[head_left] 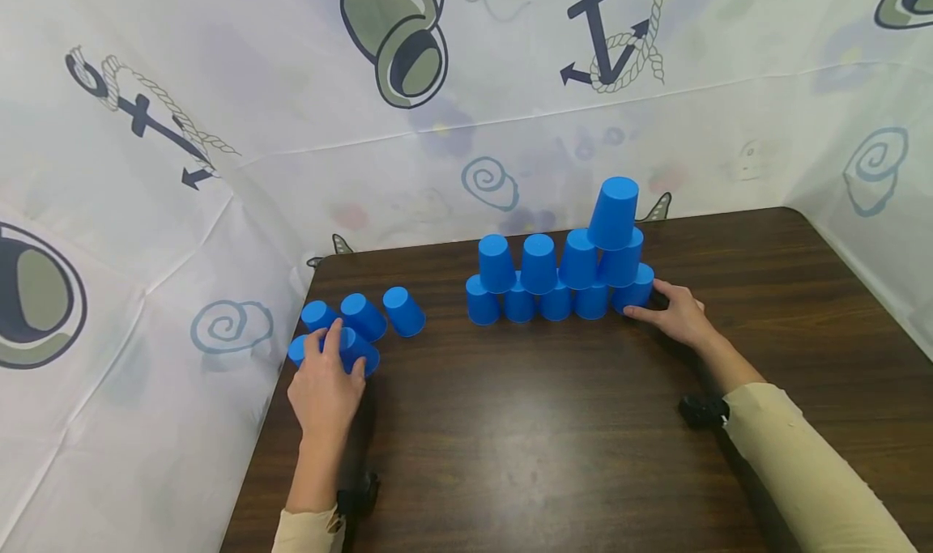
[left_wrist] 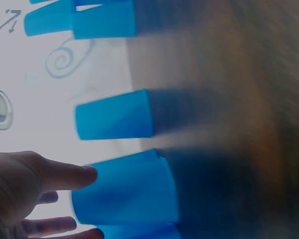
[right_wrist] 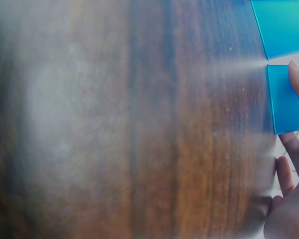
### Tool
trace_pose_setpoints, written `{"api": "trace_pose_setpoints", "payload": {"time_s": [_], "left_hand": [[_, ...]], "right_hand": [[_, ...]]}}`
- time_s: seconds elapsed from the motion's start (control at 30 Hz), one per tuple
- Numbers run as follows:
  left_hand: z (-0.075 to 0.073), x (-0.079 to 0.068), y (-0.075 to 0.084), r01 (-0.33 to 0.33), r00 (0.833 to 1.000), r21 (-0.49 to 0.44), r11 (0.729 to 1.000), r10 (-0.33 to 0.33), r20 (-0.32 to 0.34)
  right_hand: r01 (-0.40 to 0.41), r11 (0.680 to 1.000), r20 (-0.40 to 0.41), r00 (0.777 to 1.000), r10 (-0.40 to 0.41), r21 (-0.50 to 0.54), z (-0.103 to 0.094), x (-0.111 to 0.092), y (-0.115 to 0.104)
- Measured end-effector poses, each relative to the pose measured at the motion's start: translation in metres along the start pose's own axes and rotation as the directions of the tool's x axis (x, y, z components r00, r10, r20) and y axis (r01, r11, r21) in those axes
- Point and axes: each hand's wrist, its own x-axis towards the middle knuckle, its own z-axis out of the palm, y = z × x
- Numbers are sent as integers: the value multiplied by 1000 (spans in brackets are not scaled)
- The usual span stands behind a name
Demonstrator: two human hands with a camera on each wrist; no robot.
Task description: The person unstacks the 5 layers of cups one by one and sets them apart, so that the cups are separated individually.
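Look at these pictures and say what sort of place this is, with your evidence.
Probably an indoor corner set up for a tabletop activity: a brown table surrounded by a pale sheet printed with anchors, and blue cups on the table, some stacked in tiers.

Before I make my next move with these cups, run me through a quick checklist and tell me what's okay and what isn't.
1. Bottom row complete and upside down: ok, five cups side by side.
2. Second row standing on it: ok, four cups.
3. Third row filled: not ok, only one top cup, toward the right end.
4. Right hand clear of the stack: not ok, thumb and fingers are around the right-end cup at the bottom.
5. Left hand gripping the front cup firmly: cannot tell.
6. Count of loose cups: cannot tell, the hand hides some.
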Motion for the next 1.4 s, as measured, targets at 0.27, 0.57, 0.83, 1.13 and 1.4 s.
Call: {"api": "trace_pose_setpoints", "payload": {"time_s": [0.27, 0.57, 0.83, 1.13, 1.4], "left_hand": [[-23, 6, 33, -94, 993, -33, 995, 91, -80], [-32, 18, 103, -344, 938, -235, 909, 326, -114], [-13, 31, 187, -447, 876, -490, 748, 478, -69], [11, 57, 273, -475, 847, -600, 644, 519, -113], [35, 64, 326, -473, 856, -612, 634, 497, -146]], "right_hand": [[-16, 1000, 1, 1000, 16, -10, 1, 2, 1], [-8, 1000, -6, 1000, 8, -11, 1, -1, 0], [-11, 1000, 4, 1000, 11, -3, 1, -2, -1], [-7, 1000, -1, 1000, 7, 2, 3, -3, -2], [0, 1000, -9, 1000, 0, 8, 2, -2, -1]]}}
